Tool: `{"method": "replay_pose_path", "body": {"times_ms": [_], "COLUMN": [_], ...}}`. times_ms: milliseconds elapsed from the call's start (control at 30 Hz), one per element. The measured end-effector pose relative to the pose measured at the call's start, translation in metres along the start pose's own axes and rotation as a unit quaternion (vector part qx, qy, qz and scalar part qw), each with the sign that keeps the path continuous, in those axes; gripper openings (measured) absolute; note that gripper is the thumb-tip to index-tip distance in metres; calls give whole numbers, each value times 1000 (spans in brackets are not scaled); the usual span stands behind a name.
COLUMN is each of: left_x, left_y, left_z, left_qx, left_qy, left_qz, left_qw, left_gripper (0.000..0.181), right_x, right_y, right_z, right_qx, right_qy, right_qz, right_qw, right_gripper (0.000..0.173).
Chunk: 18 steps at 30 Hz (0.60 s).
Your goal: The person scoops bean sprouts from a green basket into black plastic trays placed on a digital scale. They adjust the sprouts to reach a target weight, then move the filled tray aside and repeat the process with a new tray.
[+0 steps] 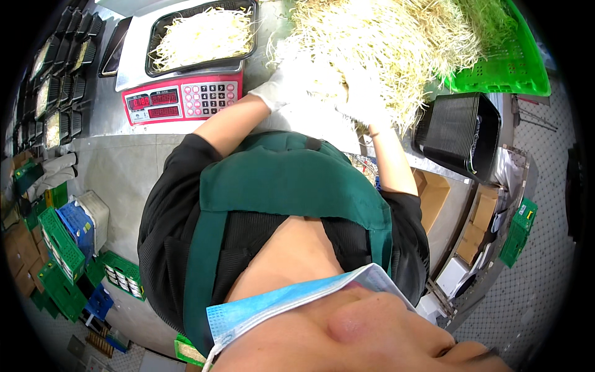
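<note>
My left hand (277,89), in a white glove, reaches over the steel table at the near left edge of a big pile of bean sprouts (372,42). Glare washes out its fingers. My right hand (367,100), also in a white glove, is at the pile's near side, among the sprouts. Whether either hand grips any sprouts is lost in the brightness. Left of my hands, a black plastic tray (151,53) filled with sprouts rests on the platform of a red digital scale (183,98), whose display is lit.
A bright green plastic crate (511,74) lies at the far right. Nested black trays (458,132) stand at the table's right edge. Filled black trays (56,128) are stacked at left, near a dark phone-like device (114,49). Green crates (60,244) and cardboard boxes (479,209) are below.
</note>
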State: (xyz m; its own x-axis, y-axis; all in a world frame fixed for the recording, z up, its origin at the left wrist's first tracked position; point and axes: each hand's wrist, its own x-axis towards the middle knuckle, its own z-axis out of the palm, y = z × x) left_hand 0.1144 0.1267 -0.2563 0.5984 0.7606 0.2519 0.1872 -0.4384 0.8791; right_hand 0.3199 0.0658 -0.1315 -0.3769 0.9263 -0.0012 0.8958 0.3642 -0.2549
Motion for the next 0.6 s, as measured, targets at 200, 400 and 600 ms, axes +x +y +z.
{"method": "replay_pose_path", "body": {"times_ms": [200, 400, 600], "left_x": [9, -7, -37], "left_y": [79, 142, 138], "left_z": [-43, -76, -62], "left_qx": [323, 177, 309], "left_qy": [69, -43, -100], "left_qz": [129, -21, 109], "left_qw": [935, 983, 940], "left_gripper": [41, 30, 29], "right_x": [-1, -21, 15], "right_y": [4, 36, 0], "right_z": [-32, -77, -10], "right_qx": [1, 114, 262], "right_qy": [76, 92, -9], "right_qz": [53, 161, 62], "right_qw": [996, 976, 963], "right_gripper": [50, 50, 72]}}
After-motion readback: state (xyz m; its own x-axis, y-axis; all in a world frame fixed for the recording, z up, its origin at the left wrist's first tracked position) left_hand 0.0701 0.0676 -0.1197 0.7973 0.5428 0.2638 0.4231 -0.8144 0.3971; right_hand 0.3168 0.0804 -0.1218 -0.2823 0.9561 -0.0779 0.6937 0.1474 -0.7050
